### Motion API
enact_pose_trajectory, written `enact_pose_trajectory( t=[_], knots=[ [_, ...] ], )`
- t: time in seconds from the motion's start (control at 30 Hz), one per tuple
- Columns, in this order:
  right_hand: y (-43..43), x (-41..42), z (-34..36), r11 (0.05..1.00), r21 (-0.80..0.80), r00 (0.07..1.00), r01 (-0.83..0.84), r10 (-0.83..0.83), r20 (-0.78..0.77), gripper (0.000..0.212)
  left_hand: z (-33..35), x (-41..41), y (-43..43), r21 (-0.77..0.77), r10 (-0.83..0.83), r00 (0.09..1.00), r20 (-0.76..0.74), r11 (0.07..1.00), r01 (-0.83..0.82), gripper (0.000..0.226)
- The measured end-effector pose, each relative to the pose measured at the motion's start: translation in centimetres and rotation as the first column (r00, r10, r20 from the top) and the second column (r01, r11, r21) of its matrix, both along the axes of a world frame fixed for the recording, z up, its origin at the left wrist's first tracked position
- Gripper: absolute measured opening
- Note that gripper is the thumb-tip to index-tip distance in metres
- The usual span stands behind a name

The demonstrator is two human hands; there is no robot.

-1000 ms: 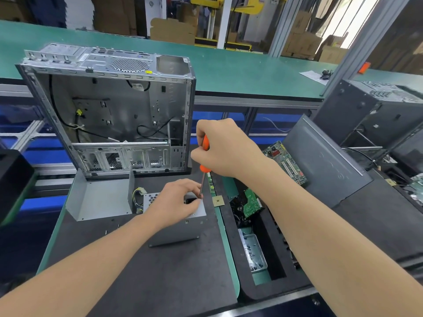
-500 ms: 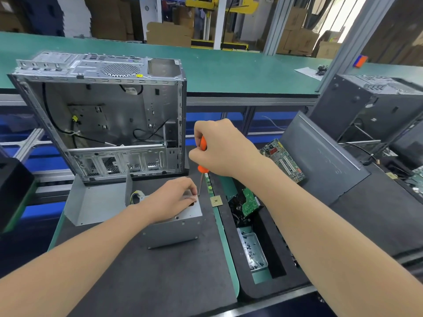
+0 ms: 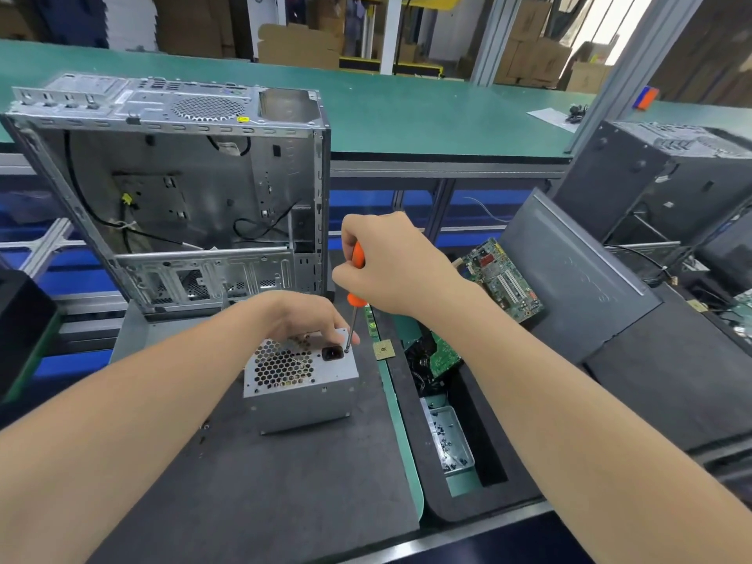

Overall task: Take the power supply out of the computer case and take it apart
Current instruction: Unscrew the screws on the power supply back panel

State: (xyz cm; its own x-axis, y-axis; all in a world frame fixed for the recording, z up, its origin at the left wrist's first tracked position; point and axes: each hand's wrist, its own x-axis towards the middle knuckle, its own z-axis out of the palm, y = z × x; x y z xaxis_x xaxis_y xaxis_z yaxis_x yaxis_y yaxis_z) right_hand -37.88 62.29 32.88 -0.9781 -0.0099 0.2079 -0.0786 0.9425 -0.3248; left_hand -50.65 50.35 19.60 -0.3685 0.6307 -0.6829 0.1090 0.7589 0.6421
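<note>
Right hand (image 3: pixel 390 266), screwdriver (image 3: pixel 356 300) gripped — on power supply (image 3: pixel 301 384)

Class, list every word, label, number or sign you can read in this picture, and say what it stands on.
No text can be read.
Yellow sticker on the computer case: too small.
Circuit board printing: blurred.
Faint marks on the grey side panel: illegible.
</note>
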Motion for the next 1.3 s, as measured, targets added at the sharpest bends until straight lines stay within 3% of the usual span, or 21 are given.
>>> enact_pose_trajectory(
  t=[0.17,0.8,0.97,1.07,1.17,1.23,1.3],
  knots=[
    [0.1,-0.1,0.0,1.0,0.0,1.0,0.011,-0.011,-0.014,0.01,-0.6,-0.6,0.5,-0.072,0.022,1.0,0.011,0.997,-0.021,0.034],
    [-0.1,-0.2,0.5,0.999,0.006,0.997,-0.045,0.044,0.068,0.014,-0.4,-0.4,0.7,-0.062,-0.012,0.999,-0.039,0.998,0.01,0.028],
    [-0.1,-0.6,0.4,0.946,0.323,0.999,0.014,0.002,-0.05,0.033,-0.5,-0.4,0.7,-0.057,-0.005,0.999,-0.036,0.998,0.003,0.029],
    [0.4,-0.9,1.2,0.979,0.138,0.984,-0.149,0.133,0.119,0.013,-0.4,-0.4,0.7,-0.057,-0.029,0.998,-0.055,0.998,0.026,0.03],
    [0.8,-0.8,2.1,0.97,0.057,0.955,-0.235,0.22,0.198,0.028,-0.4,-0.2,0.7,-0.046,-0.041,0.997,-0.071,0.998,0.038,0.03],
    [0.4,-0.6,1.8,0.969,0.105,0.964,-0.223,0.203,0.173,0.025,0.0,0.1,0.7,-0.039,-0.04,0.997,-0.061,0.999,0.038,0.031],
    [-0.2,-0.8,1.1,0.954,0.269,0.989,-0.135,0.115,0.089,0.024,0.3,0.2,0.3,-0.014,-0.056,0.998,-0.04,0.998,0.056,0.032]
  ],
)
